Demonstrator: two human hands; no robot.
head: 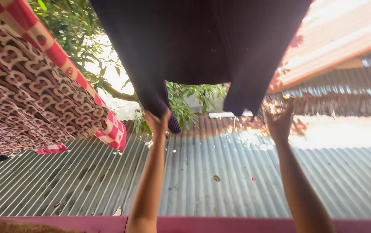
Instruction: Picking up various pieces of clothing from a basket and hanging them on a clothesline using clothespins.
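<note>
Dark garment (198, 43) overhead, left hand (157, 123) pinching its hem, right hand (279, 118) spread free, corrugated roof (220, 172) below.

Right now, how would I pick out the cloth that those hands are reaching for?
Look above the grey ridged metal roof, at the top middle. The dark garment hangs there, its lower ends meeting the left hand and right hand. It is plain dark purple, unlike the patterned cloth beside it.

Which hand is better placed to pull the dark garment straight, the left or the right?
Probably the left hand: it already touches the lower corner of the dark garment. The right hand is open with fingers spread, just beside the other corner, seemingly apart from it.
</note>
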